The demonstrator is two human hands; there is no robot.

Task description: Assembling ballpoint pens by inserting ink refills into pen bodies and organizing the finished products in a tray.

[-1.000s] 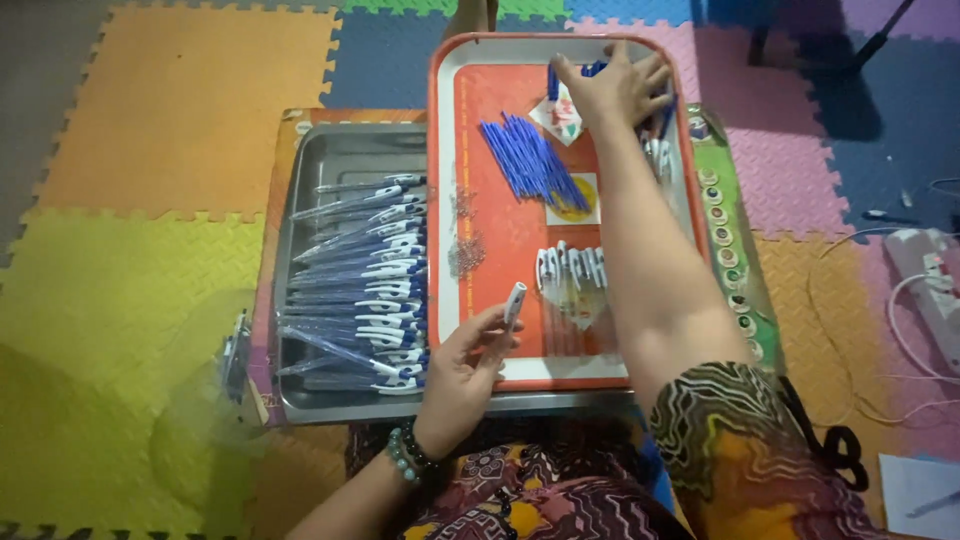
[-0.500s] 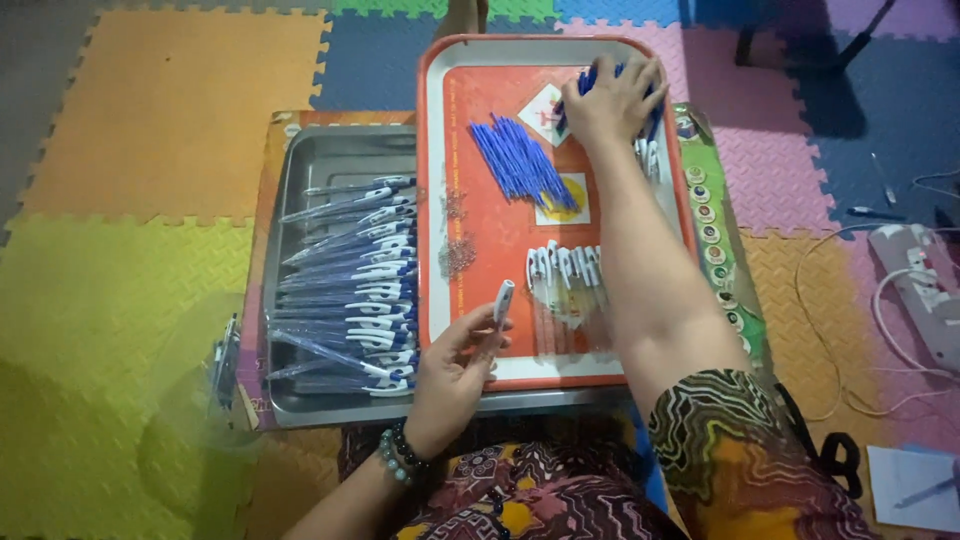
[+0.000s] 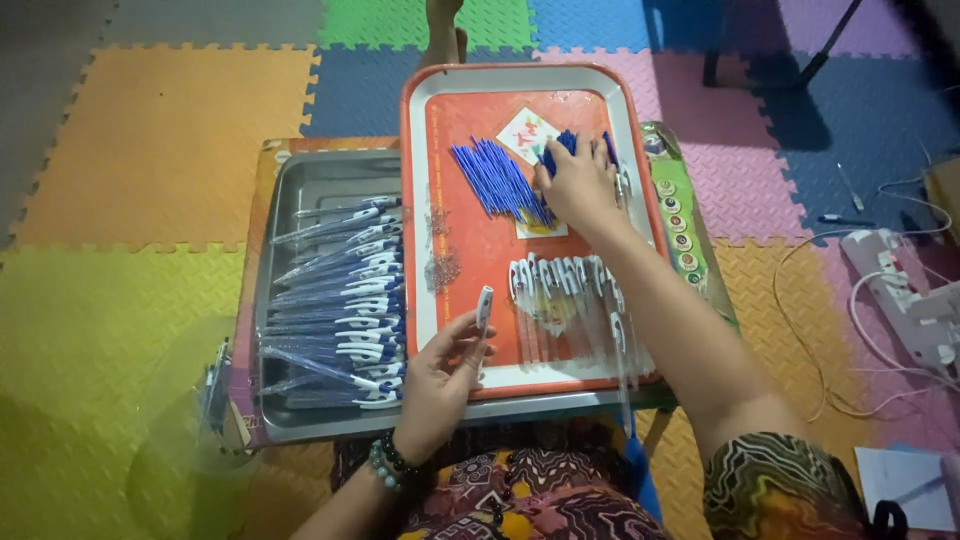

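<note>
1. Low centre of the frame, the left hand (image 3: 440,385) pinches a clear pen barrel (image 3: 483,308) with a white end, held upright over the orange tray (image 3: 470,250).
2. Left, finished pens (image 3: 345,315) fill a metal tray (image 3: 310,170).
3. Upper centre, the right hand (image 3: 580,185) closes loosely on blue refills (image 3: 495,180); exact grip unclear.
</note>
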